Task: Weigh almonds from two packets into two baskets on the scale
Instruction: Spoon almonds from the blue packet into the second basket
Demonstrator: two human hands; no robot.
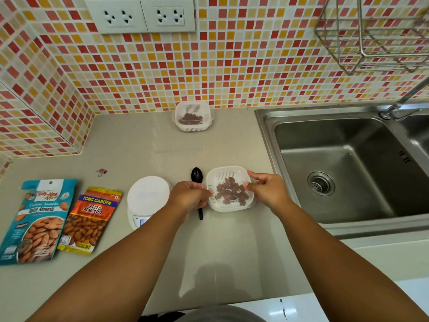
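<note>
Left hand (190, 193) and right hand (267, 189) pinch near basket (229, 205) of almonds (232, 191); far basket (192, 128) holds almonds too, table (232, 252)

**What I'm reading on the counter**

I'm looking down at two packets lying to my left. The orange and yellow packet (89, 219) is showing "TONG GARDEN" in yellow letters on a purple band, and under it "SALTED ALMONDS" in white on red. Small print near its bottom edge is staying too fine for me to read. The teal packet (37, 220) beside it is carrying a red brand mark at the top that I'm failing to make out, then a pale line of script, then a word ending the row that I'm reading as "Almonds". The scale's display (144, 221) is glowing, but I'm seeing no legible digits on it.
</note>
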